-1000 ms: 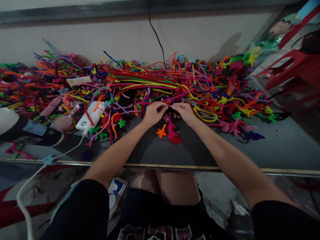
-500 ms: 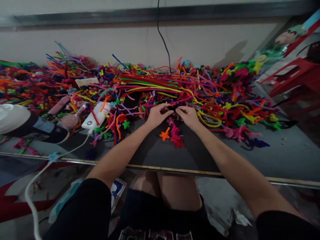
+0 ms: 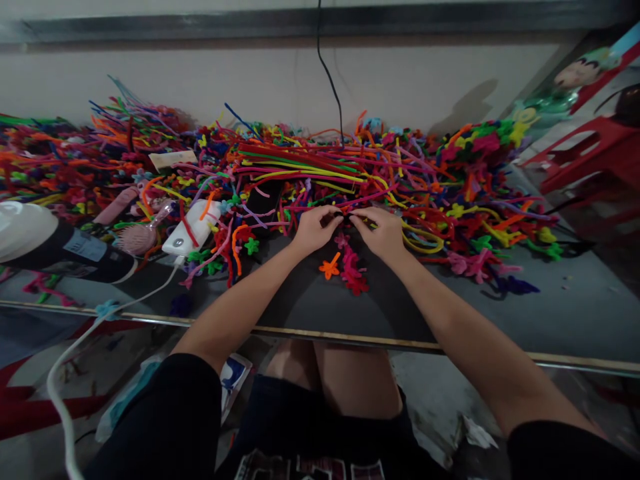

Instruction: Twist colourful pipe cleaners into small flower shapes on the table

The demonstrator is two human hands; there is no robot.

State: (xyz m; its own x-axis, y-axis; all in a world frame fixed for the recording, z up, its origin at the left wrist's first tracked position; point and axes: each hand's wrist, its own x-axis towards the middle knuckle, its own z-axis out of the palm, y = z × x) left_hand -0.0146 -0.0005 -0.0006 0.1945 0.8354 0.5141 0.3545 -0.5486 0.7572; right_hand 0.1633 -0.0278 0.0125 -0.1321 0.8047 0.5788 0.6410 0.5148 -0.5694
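Note:
My left hand (image 3: 313,228) and my right hand (image 3: 384,231) meet fingertip to fingertip over the dark table (image 3: 320,313), both pinched on a small dark pipe-cleaner piece (image 3: 346,217) between them. Just below the hands lie an orange pipe-cleaner flower (image 3: 329,267) and a cluster of pink and red flowers (image 3: 351,267). Behind the hands a big heap of coloured pipe cleaners (image 3: 310,170) stretches across the table.
A white power bank (image 3: 193,228) with a white cable (image 3: 90,327), a pink hairbrush (image 3: 140,235) and a dark phone (image 3: 263,199) lie at the left. A black and white object (image 3: 55,243) sits far left. Red plastic stools (image 3: 595,150) stand at the right. The table's metal edge (image 3: 350,339) runs in front.
The hands stay pinched together at the same spot; the fingers shift slightly on the piece. The view itself has drifted a little.

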